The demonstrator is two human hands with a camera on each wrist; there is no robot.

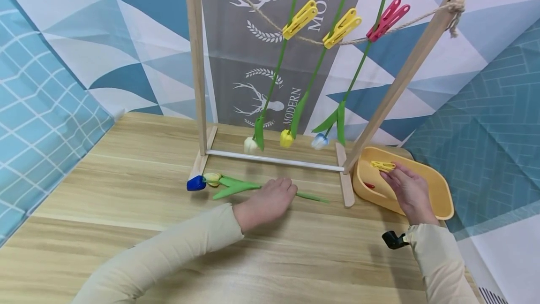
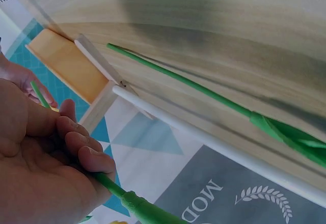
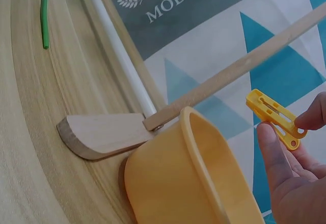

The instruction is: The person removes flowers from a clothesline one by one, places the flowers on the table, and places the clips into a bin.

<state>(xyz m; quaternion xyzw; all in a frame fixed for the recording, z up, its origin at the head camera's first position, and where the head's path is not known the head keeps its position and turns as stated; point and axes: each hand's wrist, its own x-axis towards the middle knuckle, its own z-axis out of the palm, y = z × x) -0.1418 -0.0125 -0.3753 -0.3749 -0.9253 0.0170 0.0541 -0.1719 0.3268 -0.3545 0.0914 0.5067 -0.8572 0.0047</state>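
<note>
My left hand (image 1: pixel 270 201) is curled round the green stem (image 2: pixel 108 184) of an artificial tulip, just over the table. A second tulip stem (image 2: pixel 188 87) lies on the wood. At the left end of these stems are a blue tulip head (image 1: pixel 196 183) and a pale yellow tulip head (image 1: pixel 212 179); which one is held, I cannot tell. Above the yellow-orange bin (image 1: pixel 440 191), my right hand (image 1: pixel 407 189) pinches a yellow clothespin (image 3: pixel 272 113) between thumb and fingers. A bit of red (image 1: pixel 369 185) shows inside the bin.
A wooden frame (image 1: pixel 401 79) carries a rope (image 1: pixel 312 41). From it, two yellow clothespins (image 1: pixel 300 19) and a red clothespin (image 1: pixel 388 19) hold white (image 1: pixel 250 144), yellow (image 1: pixel 287 139) and light blue tulips (image 1: pixel 319 141) upside down. A white rod (image 1: pixel 274 159) joins the frame's feet.
</note>
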